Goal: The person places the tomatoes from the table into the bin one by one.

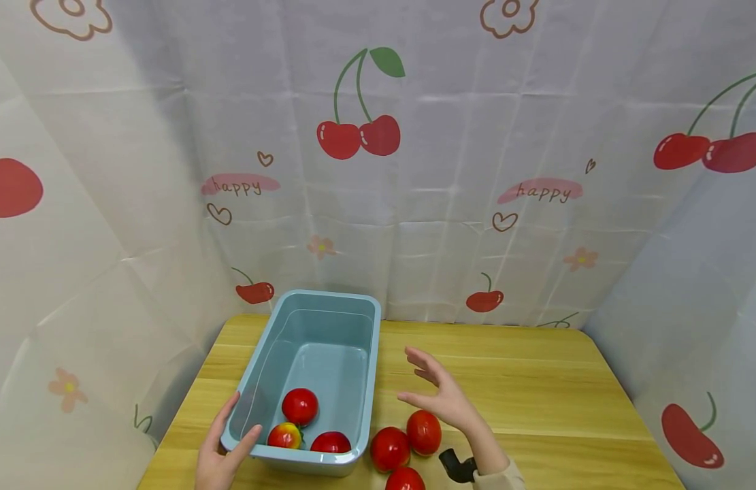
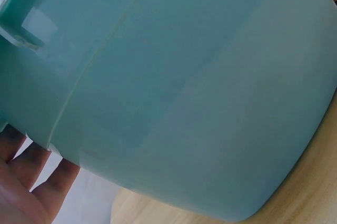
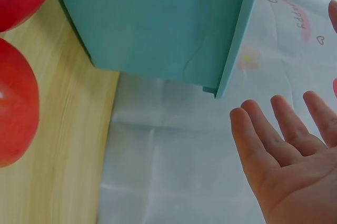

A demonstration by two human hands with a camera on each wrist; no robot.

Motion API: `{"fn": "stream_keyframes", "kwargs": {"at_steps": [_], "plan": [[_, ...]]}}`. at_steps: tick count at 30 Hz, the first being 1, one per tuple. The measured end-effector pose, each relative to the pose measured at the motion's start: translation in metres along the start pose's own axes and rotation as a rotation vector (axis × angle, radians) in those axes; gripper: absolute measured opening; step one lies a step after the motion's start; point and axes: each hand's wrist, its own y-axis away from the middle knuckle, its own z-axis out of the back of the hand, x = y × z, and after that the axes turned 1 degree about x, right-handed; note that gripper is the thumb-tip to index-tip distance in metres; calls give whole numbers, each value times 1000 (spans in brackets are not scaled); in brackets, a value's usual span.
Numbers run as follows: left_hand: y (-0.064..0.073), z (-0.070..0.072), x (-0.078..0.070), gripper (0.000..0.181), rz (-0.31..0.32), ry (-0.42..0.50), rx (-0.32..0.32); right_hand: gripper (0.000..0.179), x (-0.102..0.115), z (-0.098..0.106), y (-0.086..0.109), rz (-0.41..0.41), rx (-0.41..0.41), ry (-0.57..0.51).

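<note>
"What's around?"

"Cherry-printed curtain, then wooden tabletop, then the blue bin on it."

"Hands?"

"The left hand has its grip on the bin's near-left corner. The right hand, grip released, hovers right of the bin."

"And the fruits?"

"Two red fruits and a red-and-yellow fruit lie in the bin's near end; three loose red fruits sit beside it."
</note>
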Motion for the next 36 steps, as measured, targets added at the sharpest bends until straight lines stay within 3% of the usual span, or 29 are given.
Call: {"fn": "stream_keyframes", "kwargs": {"at_steps": [3,12,22,36], "plan": [[0,0,0,86,-1,-1,-1,71,7,2,4,-17,0,-4],[1,0,0,88,9,19,4,71,-5,6,11,-38,-9,-3],[-1,1,1,88,19,27,9,71,-50,7,15,-58,-61,-11],[0,0,1,87,-1,28,-4,75,-74,9,23,-134,-107,44]]}}
